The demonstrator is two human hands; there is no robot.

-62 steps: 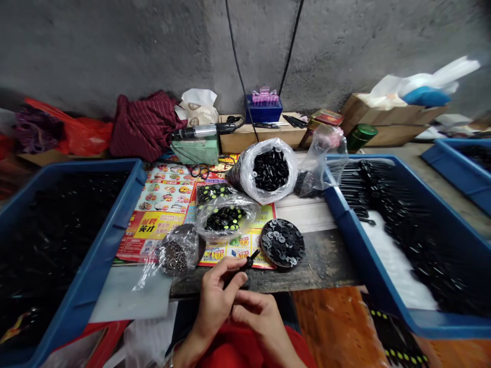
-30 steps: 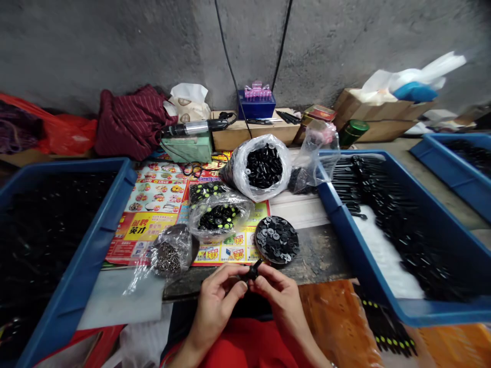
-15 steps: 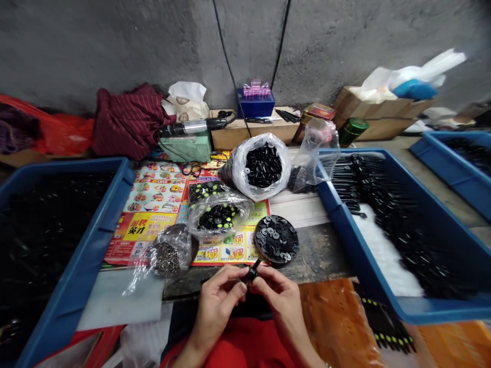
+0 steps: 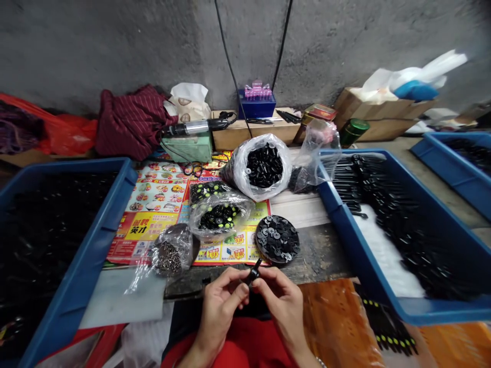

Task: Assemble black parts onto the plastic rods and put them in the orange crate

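Between my hands, just off the bench's front edge, is a small black plastic part (image 4: pixel 253 275) with a narrow stem pointing up. My left hand (image 4: pixel 224 301) pinches it from the left with thumb and fingers. From the other side my right hand (image 4: pixel 279 299) grips the same part; the fingers hide much of it. Just beyond sits a round dish (image 4: pixel 277 239) of flat black and grey disc pieces. To the left are a bag of screws (image 4: pixel 168 257) and a bag of black pieces with yellow-green dots (image 4: pixel 219 216). Farther back stands a bag of glossy black pieces (image 4: pixel 265 164).
Blue bins flank me: the left bin (image 4: pixel 92 232) holds dark parts, the right bin (image 4: pixel 383 255) rows of long black parts. A power screwdriver (image 4: pixel 195 127) lies on a green box (image 4: pixel 187 147) at the back. Printed flyers (image 4: pixel 153 204) cover part of the bench.
Both hands stay on the black part, with only slight finger movement. The whole view has shifted very slightly.
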